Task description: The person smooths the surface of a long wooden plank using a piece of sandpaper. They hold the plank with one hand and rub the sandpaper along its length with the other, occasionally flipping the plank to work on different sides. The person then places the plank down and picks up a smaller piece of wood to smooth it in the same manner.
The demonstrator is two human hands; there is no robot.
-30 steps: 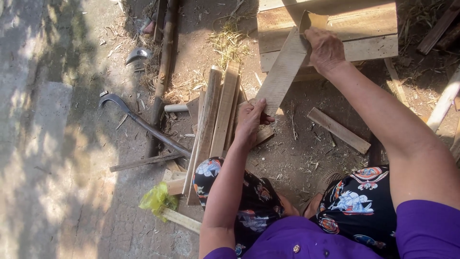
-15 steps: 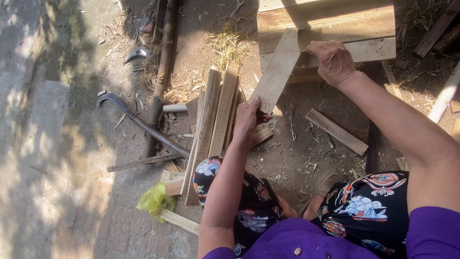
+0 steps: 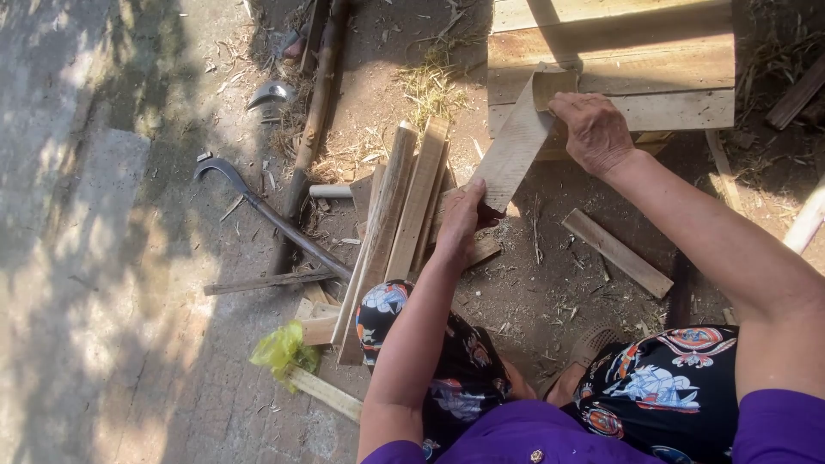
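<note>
While the person sits low on the dirt ground, both hands hold one flat wooden board (image 3: 516, 142). The left hand (image 3: 460, 225) is wrapped tight around the near, lower end of the board. The right hand (image 3: 593, 131) is closed over the far, upper end, with the fingers curled on the top edge. The board slants up and away, from the left hand to the right hand, and its far end lies over a big wooden pallet (image 3: 636, 60) at the top of the view. Just to the left of the left hand is a bundle of long wooden sticks (image 3: 400, 223), lying close together, with the low end near the person's knee in flowered pants (image 3: 447, 378). A short wood piece (image 3: 616, 253) lies on the ground below the right arm. Farther left, a curved sickle (image 3: 258, 206) rests on the ground, with its hooked blade pointing away. A long thin log (image 3: 314, 120) lies beside it. A yellow-green plastic bag (image 3: 279, 351) sits by a small piece of wood near the bottom. Dry straw (image 3: 430, 86) is scattered by the pallet.
</note>
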